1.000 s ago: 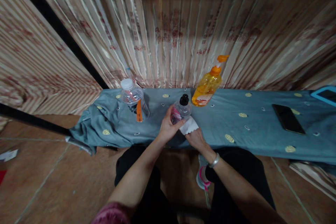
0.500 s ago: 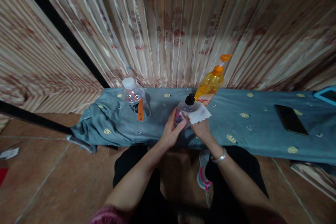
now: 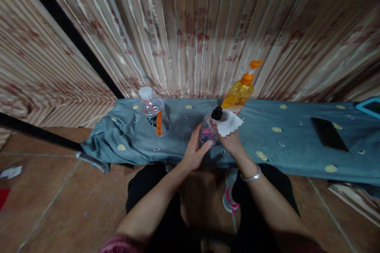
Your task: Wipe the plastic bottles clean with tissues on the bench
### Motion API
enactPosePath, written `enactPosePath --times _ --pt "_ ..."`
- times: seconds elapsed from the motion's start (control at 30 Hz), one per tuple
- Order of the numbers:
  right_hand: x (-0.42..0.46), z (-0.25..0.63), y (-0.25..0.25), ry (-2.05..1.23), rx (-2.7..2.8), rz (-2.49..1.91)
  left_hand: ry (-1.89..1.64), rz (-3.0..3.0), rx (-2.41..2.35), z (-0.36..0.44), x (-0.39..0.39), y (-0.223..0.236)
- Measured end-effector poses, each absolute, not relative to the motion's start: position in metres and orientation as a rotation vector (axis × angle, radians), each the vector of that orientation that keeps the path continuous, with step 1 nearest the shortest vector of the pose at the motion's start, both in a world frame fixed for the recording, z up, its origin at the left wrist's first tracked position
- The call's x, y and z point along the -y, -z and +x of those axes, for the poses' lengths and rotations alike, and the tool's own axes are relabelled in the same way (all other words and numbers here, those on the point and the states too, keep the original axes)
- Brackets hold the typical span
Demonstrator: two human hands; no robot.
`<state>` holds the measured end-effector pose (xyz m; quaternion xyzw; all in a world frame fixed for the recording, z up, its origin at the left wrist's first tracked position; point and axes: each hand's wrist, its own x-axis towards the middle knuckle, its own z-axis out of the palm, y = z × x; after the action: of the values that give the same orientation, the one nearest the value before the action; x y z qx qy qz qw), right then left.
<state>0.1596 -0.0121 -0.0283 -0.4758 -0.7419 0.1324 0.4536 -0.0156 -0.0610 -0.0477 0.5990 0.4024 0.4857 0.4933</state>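
Observation:
My left hand (image 3: 194, 151) is wrapped round the lower part of a small clear bottle (image 3: 209, 131) with a black cap and a pink label, held upright at the front edge of a blue cloth-covered surface (image 3: 285, 142). My right hand (image 3: 230, 142) pinches a white tissue (image 3: 228, 123) and presses it against the bottle's upper right side, just under the cap. A silver bracelet sits on my right wrist.
A yellow pump bottle (image 3: 239, 91) with an orange nozzle stands right behind the small bottle. A clear water bottle (image 3: 152, 112) with a white cap stands to the left. A black phone (image 3: 329, 133) lies at the right, and a blue-rimmed tablet (image 3: 369, 106) at the far right edge. A striped curtain hangs behind.
My right hand has carried the tissue from the bottle's lower side up to its shoulder near the cap. My left hand has slid lower on the bottle, which shifted slightly right.

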Motion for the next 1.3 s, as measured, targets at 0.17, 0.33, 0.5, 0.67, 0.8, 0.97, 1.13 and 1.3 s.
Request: enactPosePath --times 0.17,0.33,0.5,0.67,0.8,0.97,1.13,1.3 --pt "0.016 0.156 0.032 -0.405 1.827 -1.130 -1.184 1.423 -1.042 -0.017 0.054 0.050" --pt "0.020 0.141 0.033 -0.616 1.550 -1.090 -1.237 1.558 -1.033 -0.018 0.049 0.048" --pt "0.023 0.141 0.054 -0.670 1.579 -1.196 -1.276 1.541 -1.028 -0.015 0.048 0.050" --pt "0.026 0.145 0.079 -0.668 1.682 -1.249 -1.311 1.512 -1.028 -0.012 0.048 0.051" --pt "0.028 0.146 0.091 -0.651 1.759 -1.252 -1.263 1.431 -1.055 -0.012 0.047 0.051" --pt "0.031 0.148 0.094 -0.600 1.838 -1.249 -1.228 1.426 -1.073 -0.012 0.045 0.051" --pt "0.034 0.143 0.097 -0.521 1.856 -1.251 -1.264 1.428 -1.098 -0.012 0.039 0.054" --pt "0.034 0.142 0.099 -0.496 1.842 -1.261 -1.195 1.460 -1.177 -0.012 0.032 0.053"
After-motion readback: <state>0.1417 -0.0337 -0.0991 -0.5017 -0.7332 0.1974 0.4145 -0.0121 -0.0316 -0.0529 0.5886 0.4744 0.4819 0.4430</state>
